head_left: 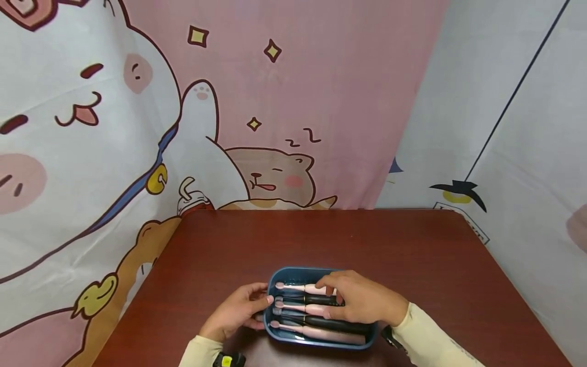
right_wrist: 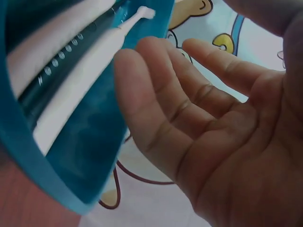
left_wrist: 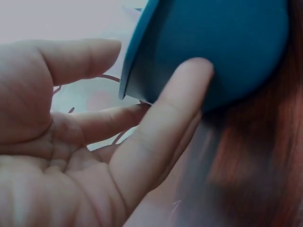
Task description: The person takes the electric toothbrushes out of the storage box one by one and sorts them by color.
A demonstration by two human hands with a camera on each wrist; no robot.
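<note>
A blue tray [head_left: 316, 343] sits near the front edge of a red-brown table [head_left: 412, 255] and holds several pink and black electric toothbrushes side by side, heads to the left. My left hand [head_left: 236, 311] rests its straight fingers against the tray's left outer wall [left_wrist: 222, 42]; the left hand [left_wrist: 94, 156] holds nothing. My right hand [head_left: 362, 302] hovers over the right half of the tray, its fingertips near the far pink toothbrush [head_left: 298, 288]. In the right wrist view the right hand [right_wrist: 213, 123] is relaxed and empty beside the tray [right_wrist: 90, 142] and a pink toothbrush [right_wrist: 85, 71].
A cartoon-printed pink and white cloth [head_left: 229, 127] hangs behind and to both sides of the table. The bare tabletop stretches beyond and to both sides of the tray. A black wrist device with a yellow mark [head_left: 228, 360] sits on my left sleeve.
</note>
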